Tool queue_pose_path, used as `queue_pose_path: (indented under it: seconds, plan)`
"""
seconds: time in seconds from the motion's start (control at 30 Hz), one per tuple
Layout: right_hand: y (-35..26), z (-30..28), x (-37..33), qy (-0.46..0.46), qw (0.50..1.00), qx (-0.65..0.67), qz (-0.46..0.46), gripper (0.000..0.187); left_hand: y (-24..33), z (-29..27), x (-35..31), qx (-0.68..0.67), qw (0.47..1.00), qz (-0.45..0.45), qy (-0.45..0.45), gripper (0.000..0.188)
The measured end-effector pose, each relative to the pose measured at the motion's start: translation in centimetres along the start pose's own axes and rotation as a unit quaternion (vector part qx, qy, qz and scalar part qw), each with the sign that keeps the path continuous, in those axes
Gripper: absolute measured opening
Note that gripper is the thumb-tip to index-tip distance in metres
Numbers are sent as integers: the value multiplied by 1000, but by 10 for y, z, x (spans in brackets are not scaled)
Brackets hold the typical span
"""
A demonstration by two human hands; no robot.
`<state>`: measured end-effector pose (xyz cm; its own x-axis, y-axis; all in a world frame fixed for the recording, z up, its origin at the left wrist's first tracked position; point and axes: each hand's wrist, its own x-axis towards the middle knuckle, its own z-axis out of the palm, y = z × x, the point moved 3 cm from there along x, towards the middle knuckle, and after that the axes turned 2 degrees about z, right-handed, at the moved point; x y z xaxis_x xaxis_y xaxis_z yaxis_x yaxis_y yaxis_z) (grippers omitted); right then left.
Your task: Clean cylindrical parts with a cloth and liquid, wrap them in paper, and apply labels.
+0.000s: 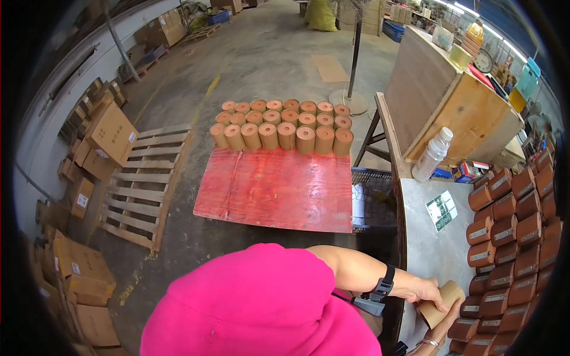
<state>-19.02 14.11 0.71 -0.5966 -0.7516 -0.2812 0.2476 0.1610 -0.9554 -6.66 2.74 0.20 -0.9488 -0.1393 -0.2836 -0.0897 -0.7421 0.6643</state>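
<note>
A tan cardboard tube [449, 294] is tilted over the grey tabletop [423, 237] at the lower right, its dark open end facing down and to the left. My left hand [428, 292] reaches across to it, fingers closed against its near left side. From below, my right hand [449, 319] grips the tube's lower right side, partly hidden by it. Just right of both hands, reddish-brown rounded pieces [503, 229] with metal strips are stacked in rows.
Several brown-topped cardboard cylinders [306, 140] stand in rows on a red board [273, 187]. Left of it lies a wooden pallet [141, 184] near cardboard boxes [110, 133]. A plastic bottle [433, 154] and a wooden cabinet [427, 95] stand at the table's far end. A blue crate [374, 199] sits beside the table.
</note>
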Motion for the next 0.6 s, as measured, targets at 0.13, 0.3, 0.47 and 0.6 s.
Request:
queue_pose_path:
  seconds: [0.13,0.3,0.47,0.6]
  plan:
    - [-2,6,-7,-11,1000,17,-22,75,11,12,-24,59,998,2,32,80]
    - [20,-17,-19,19,992,-121,-12,73,-12,6,-20,82,997,1,5,80]
    - [-7,13,-65,142,884,-351,-275,70,16,22,-27,429,850,305,27,82]
    - [-16,48,-66,200,908,-254,-267,93,27,23,-30,480,721,498,33,75]
